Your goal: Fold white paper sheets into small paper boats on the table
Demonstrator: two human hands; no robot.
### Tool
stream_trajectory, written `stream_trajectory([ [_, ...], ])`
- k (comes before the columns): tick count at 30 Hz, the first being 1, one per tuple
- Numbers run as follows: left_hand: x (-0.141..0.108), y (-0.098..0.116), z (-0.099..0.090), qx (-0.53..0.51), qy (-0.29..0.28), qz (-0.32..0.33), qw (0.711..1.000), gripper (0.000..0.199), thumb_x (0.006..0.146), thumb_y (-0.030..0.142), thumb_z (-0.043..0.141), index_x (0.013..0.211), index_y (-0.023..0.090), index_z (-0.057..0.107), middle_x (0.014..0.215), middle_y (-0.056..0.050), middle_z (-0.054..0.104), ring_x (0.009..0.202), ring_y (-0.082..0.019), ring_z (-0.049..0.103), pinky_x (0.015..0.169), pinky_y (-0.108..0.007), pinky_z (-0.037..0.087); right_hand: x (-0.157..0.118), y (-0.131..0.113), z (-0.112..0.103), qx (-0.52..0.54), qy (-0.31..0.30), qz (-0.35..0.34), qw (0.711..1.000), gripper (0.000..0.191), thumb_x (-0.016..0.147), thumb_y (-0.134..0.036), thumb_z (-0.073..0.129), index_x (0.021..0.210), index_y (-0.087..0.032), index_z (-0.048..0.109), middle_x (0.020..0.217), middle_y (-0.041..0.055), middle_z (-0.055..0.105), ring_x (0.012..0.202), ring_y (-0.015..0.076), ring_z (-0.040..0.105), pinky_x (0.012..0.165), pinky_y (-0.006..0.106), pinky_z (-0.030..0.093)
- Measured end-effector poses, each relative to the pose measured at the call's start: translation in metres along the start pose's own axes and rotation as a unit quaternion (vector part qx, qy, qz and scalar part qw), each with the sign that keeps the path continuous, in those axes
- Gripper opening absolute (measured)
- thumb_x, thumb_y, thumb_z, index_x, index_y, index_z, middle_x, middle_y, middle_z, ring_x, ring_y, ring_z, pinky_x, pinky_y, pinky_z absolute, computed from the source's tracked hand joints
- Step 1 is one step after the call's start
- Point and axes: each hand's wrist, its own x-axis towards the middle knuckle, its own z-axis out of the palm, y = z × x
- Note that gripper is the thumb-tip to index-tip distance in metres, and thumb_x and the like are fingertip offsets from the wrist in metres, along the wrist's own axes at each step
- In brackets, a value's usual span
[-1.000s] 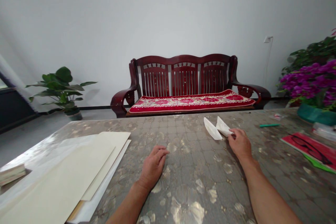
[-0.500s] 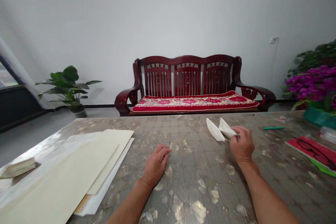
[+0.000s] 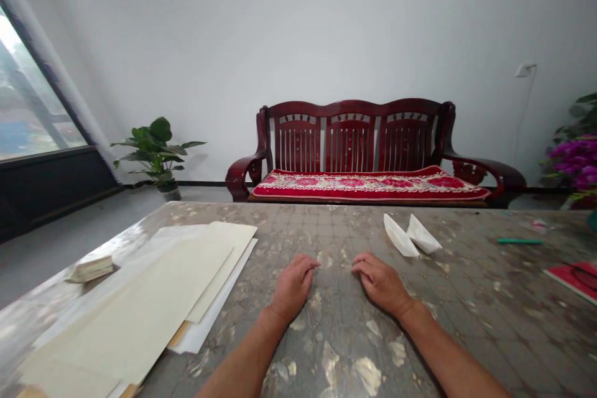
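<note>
My left hand [image 3: 295, 284] rests on the patterned tabletop [image 3: 336, 323], its fingers curled together with nothing in them. Opposite it, a short gap away, my right hand [image 3: 380, 283] also lies on the table, fingers bent inward and holding nothing. Just beyond my right hand stands a folded white paper shape [image 3: 423, 236] with two pointed halves, apart from the fingers. Left of my left hand lies a stack of large cream paper sheets [image 3: 153, 286], with whiter sheets showing beneath.
A small block of paper slips [image 3: 91, 268] sits at the far left. To the right are a green pen [image 3: 520, 241] and a red booklet [image 3: 566, 277] with dark glasses on it. A wooden bench [image 3: 349, 137] stands beyond the table.
My right hand has let go of the folded paper and come back left, nearer my left hand. The paper stays on the table. The view has turned a little left.
</note>
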Motion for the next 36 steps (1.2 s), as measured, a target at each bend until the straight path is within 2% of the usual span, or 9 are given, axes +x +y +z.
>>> stream_trajectory([
  [7,-0.001,0.000,0.000,0.013,-0.026,-0.020,0.999,0.024,0.086,0.014,0.047,0.093,0.023,0.068,0.093,-0.004,0.068,0.091,-0.018,0.064,0.083,-0.029,0.051,0.000,-0.001,0.003,-0.014,-0.001,0.015,1.000,0.031,0.080,-0.004,0.044,0.087,-0.023,0.067,0.094,0.0030,0.067,0.086,0.0165,0.063,0.078,0.028,0.051],
  [11,-0.001,-0.001,0.000,0.013,-0.034,-0.018,0.999,0.023,0.085,0.014,0.048,0.092,0.023,0.068,0.091,-0.003,0.069,0.090,-0.018,0.065,0.082,-0.029,0.051,0.004,0.007,-0.012,-0.064,0.082,0.032,0.994,0.034,0.078,-0.003,0.045,0.093,-0.023,0.067,0.094,0.0039,0.068,0.090,0.0187,0.062,0.083,0.031,0.049],
  [13,0.000,-0.003,0.000,0.008,-0.025,-0.011,1.000,0.023,0.085,0.014,0.048,0.091,0.023,0.068,0.091,-0.003,0.069,0.090,-0.018,0.065,0.082,-0.030,0.051,0.005,0.019,-0.028,-0.122,0.155,0.076,0.977,0.033,0.078,-0.005,0.045,0.094,-0.023,0.068,0.097,0.0045,0.069,0.094,0.0204,0.061,0.087,0.034,0.046],
  [16,0.000,-0.004,0.000,0.001,-0.018,-0.007,1.000,0.022,0.086,0.015,0.048,0.092,0.023,0.068,0.090,-0.003,0.069,0.089,-0.018,0.065,0.082,-0.030,0.052,-0.002,0.045,-0.056,-0.229,0.237,0.184,0.926,0.032,0.078,-0.009,0.047,0.099,-0.022,0.068,0.105,0.0064,0.067,0.097,0.0238,0.056,0.087,0.038,0.044],
  [19,0.000,-0.005,0.000,-0.001,-0.023,-0.006,1.000,0.023,0.086,0.016,0.048,0.092,0.023,0.068,0.090,-0.003,0.069,0.089,-0.018,0.065,0.082,-0.030,0.052,-0.016,0.069,-0.073,-0.309,0.236,0.270,0.881,0.035,0.076,-0.014,0.052,0.106,-0.024,0.067,0.113,0.0082,0.063,0.097,0.0260,0.054,0.082,0.039,0.042],
  [23,0.001,-0.004,-0.001,-0.001,-0.026,0.001,1.000,0.023,0.085,0.015,0.047,0.089,0.023,0.068,0.088,-0.003,0.068,0.089,-0.018,0.065,0.081,-0.029,0.052,-0.036,0.094,-0.075,-0.346,0.203,0.317,0.859,0.029,0.079,-0.026,0.056,0.105,-0.023,0.070,0.115,0.0116,0.059,0.098,0.0286,0.052,0.077,0.040,0.043],
  [29,0.001,-0.004,-0.002,-0.002,-0.035,0.001,0.999,0.023,0.086,0.015,0.045,0.090,0.023,0.067,0.089,-0.003,0.068,0.089,-0.018,0.064,0.082,-0.030,0.051,-0.050,0.116,-0.074,-0.295,0.195,0.354,0.866,0.023,0.083,-0.032,0.051,0.084,-0.019,0.071,0.100,0.0120,0.058,0.091,0.0262,0.053,0.077,0.039,0.045],
  [34,0.001,-0.007,0.001,-0.001,-0.010,0.007,1.000,0.023,0.086,0.015,0.047,0.092,0.023,0.067,0.092,-0.003,0.067,0.091,-0.018,0.065,0.083,-0.031,0.052,-0.034,0.108,-0.086,-0.167,0.352,0.309,0.868,0.025,0.083,-0.036,0.051,0.084,-0.018,0.068,0.098,0.0130,0.060,0.097,0.0263,0.056,0.081,0.038,0.048],
  [36,0.000,-0.009,0.002,-0.001,0.031,0.013,0.999,0.023,0.087,0.015,0.047,0.097,0.022,0.066,0.097,-0.004,0.067,0.093,-0.018,0.064,0.082,-0.030,0.053,-0.018,0.094,-0.082,-0.070,0.375,0.283,0.880,0.024,0.080,-0.038,0.055,0.084,-0.018,0.067,0.099,0.0123,0.063,0.094,0.0246,0.059,0.081,0.037,0.050],
])
